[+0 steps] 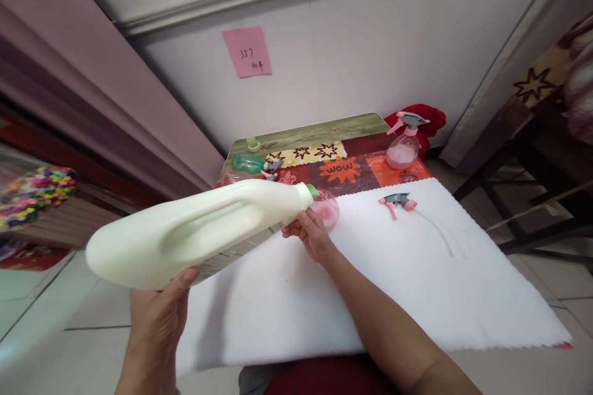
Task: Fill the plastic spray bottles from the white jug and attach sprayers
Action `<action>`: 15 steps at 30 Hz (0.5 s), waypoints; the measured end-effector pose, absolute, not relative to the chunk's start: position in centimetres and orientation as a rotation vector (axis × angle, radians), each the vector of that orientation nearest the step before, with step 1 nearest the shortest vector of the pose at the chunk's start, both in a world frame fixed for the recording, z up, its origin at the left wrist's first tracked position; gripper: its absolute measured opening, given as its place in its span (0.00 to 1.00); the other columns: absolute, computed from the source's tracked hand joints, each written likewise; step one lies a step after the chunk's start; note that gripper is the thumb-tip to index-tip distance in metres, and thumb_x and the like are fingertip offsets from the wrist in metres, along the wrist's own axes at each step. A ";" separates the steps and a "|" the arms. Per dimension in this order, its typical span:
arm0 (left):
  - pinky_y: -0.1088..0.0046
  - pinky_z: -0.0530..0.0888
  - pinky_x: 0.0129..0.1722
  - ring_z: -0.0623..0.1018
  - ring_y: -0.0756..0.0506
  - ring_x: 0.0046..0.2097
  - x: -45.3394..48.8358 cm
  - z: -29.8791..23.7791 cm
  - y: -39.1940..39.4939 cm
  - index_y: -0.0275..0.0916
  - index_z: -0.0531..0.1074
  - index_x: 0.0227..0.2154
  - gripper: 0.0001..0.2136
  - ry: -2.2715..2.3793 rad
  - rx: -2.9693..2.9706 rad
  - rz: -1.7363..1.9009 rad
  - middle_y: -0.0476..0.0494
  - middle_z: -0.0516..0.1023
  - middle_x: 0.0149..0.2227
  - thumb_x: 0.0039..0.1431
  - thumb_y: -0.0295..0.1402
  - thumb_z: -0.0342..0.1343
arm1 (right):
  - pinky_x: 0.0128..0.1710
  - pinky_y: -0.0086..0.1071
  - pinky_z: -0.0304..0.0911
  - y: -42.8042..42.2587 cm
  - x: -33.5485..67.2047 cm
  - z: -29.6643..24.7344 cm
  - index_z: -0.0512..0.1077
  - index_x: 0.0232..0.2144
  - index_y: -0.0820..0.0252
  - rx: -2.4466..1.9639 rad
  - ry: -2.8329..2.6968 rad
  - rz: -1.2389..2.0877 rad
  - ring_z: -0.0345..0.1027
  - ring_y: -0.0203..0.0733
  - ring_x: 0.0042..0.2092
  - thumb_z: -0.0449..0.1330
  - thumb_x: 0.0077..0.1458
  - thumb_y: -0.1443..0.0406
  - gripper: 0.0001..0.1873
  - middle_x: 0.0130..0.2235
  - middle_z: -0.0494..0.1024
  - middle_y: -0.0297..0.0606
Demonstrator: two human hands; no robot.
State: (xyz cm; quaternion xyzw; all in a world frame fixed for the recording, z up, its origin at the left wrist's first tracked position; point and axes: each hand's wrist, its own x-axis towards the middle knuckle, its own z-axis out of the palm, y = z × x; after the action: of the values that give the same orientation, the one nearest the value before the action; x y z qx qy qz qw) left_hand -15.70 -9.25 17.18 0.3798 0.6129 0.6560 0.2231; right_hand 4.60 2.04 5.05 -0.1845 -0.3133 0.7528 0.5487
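Observation:
My left hand (155, 315) is closed round the base of a large pale green jug (199, 228), tipped almost level with its neck pointing right. The jug's mouth meets a small clear bottle with pink liquid (327, 208) standing on a white cloth (370, 284). My right hand (312, 234) is wrapped round that small bottle just under the jug's neck. A loose pink and grey spray head (398, 202) with its thin tube lies on the cloth to the right.
A second pink spray bottle (405, 142) with its head on stands at the table's far right. A green bottle (250, 163) and a green cap (253, 144) lie at the far left. A pink note (247, 51) hangs on the wall. Dark furniture stands right.

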 end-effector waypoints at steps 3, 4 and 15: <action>0.48 0.70 0.62 0.78 0.32 0.57 -15.7 17.1 -9.3 0.44 0.79 0.48 0.32 1.623 0.984 1.826 0.43 0.82 0.52 0.33 0.33 0.77 | 0.34 0.36 0.74 2.0 4.6 5.1 0.74 0.37 0.59 -0.435 -0.727 1.791 0.77 0.41 0.30 0.69 0.50 0.42 0.27 0.28 0.82 0.36; 0.49 0.70 0.62 0.77 0.32 0.58 -15.7 17.2 -9.3 0.44 0.79 0.47 0.31 1.617 0.985 1.840 0.43 0.82 0.52 0.33 0.33 0.77 | 0.34 0.35 0.74 2.0 4.6 5.2 0.74 0.36 0.59 -0.434 -0.721 1.795 0.77 0.40 0.30 0.70 0.50 0.42 0.28 0.28 0.82 0.36; 0.50 0.72 0.61 0.76 0.31 0.60 -15.5 17.4 -9.2 0.43 0.79 0.47 0.31 1.604 1.045 1.839 0.43 0.82 0.53 0.33 0.34 0.77 | 0.34 0.36 0.74 2.0 4.6 5.1 0.74 0.37 0.59 -0.428 -0.735 1.787 0.77 0.41 0.30 0.69 0.51 0.43 0.27 0.28 0.82 0.37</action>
State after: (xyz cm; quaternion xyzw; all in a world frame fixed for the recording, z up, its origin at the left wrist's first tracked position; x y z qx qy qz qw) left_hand -15.53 -9.24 17.41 0.3819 0.5864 0.6724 0.2412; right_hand 4.61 1.97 5.14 -0.1807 -0.3104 0.7548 0.5489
